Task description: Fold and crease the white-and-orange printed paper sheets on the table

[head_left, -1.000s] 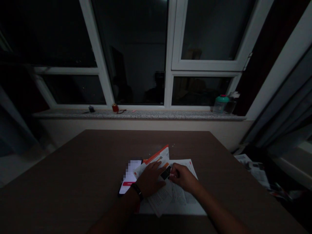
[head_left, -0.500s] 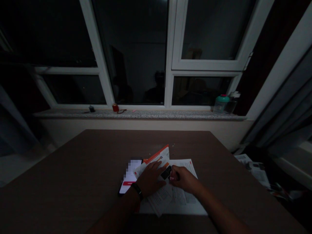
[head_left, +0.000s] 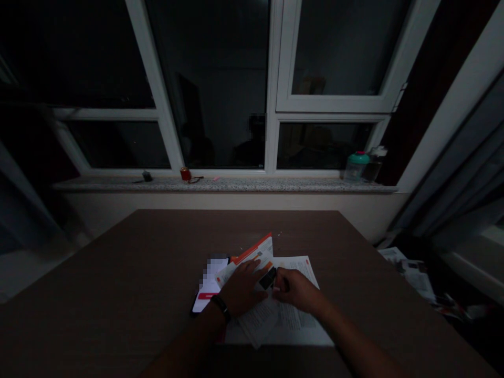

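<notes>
My left hand (head_left: 244,286), with a dark band at the wrist, lies flat with fingers apart on a folded printed page (head_left: 258,323) that has an orange strip along its upper edge. Under that page rests an open printed booklet (head_left: 301,320). Close to the left fingertips is a dark rectangle (head_left: 267,279) on the page; whether it is printed or a separate thing I cannot tell. My right hand (head_left: 293,289) is closed at the right end of this dark patch, its fingers pinched together. What they hold is hidden or too small to name.
A phone (head_left: 208,283) with a lit screen lies left of the papers on the brown table (head_left: 118,273). Small scraps are scattered beyond the page. On the windowsill (head_left: 244,184) stand a red spool-like item (head_left: 185,174) and a teal-lidded bottle (head_left: 357,166). Papers (head_left: 413,278) lie beyond the table's right edge.
The right hand has shifted very slightly left along the page, still closed. My left hand stays flat in the same place.
</notes>
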Tool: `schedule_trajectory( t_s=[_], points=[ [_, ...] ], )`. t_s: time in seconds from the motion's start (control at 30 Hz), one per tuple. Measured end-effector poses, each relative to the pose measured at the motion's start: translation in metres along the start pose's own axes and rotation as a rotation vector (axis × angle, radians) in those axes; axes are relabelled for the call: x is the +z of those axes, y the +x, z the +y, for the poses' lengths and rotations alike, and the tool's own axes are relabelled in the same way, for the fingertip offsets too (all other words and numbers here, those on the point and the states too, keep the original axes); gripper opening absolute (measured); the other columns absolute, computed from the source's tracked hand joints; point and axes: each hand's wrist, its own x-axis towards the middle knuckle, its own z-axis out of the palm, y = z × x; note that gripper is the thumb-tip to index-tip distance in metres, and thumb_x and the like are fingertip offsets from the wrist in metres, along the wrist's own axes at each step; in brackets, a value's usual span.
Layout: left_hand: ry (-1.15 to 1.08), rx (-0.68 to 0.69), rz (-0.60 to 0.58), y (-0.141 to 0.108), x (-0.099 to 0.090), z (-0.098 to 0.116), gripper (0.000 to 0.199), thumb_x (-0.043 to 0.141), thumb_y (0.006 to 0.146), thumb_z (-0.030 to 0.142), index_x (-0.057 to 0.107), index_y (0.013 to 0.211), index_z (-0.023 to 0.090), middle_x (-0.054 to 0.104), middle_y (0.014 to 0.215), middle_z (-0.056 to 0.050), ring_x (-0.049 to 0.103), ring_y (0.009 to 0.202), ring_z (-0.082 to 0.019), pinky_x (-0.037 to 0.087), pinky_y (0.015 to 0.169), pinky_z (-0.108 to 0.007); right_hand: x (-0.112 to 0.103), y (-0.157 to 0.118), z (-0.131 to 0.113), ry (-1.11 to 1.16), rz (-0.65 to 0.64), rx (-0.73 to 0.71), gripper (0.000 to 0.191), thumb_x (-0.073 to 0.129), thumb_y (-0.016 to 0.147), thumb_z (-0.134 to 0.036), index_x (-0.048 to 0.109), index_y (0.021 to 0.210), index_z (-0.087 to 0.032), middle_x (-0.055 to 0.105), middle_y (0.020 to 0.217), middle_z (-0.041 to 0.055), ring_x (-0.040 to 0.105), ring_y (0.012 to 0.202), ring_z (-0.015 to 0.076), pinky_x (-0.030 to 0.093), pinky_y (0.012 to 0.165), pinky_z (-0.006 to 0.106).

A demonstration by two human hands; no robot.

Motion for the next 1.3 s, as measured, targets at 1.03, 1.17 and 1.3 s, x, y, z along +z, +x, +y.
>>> schedule_trajectory(
  t_s=[1.03,1.17,1.3],
  points=[
    [0.004,-0.044,-0.048,0.001,-0.005,0.005,0.074,0.071,0.081,0.035,0.035,0.145,0.031,0.035,0.151,-0.008,0.031,0.138,-0.032,0.028,0.111,-0.05,-0.006,-0.006,-0.008,0.065,-0.291,0.022,0.025,0.079,0.063,-0.024,0.056,0.069,-0.016,0.056,0.064,-0.0058,0.047,0.056,0.0082,0.031,0.048,0.017],
    [0.009,-0.044,-0.052,0.001,-0.007,0.006,0.077,0.073,0.079,0.035,0.035,0.146,0.03,0.036,0.15,-0.009,0.031,0.138,-0.031,0.027,0.112,-0.049,-0.009,-0.007,-0.011,0.037,-0.325,-0.002,0.024,0.08,0.063,-0.024,0.059,0.072,-0.016,0.058,0.065,-0.0051,0.05,0.057,0.009,0.032,0.048,0.017],
    [-0.018,-0.03,-0.04,-0.001,-0.007,0.007,0.088,0.078,0.073,0.044,0.032,0.147,0.03,0.035,0.15,-0.011,0.029,0.139,-0.034,0.026,0.112,-0.052,-0.008,-0.006,-0.009,0.007,-0.286,-0.012,0.023,0.078,0.065,-0.024,0.056,0.071,-0.017,0.056,0.065,-0.0054,0.048,0.057,0.0088,0.031,0.049,0.018]
  ],
)
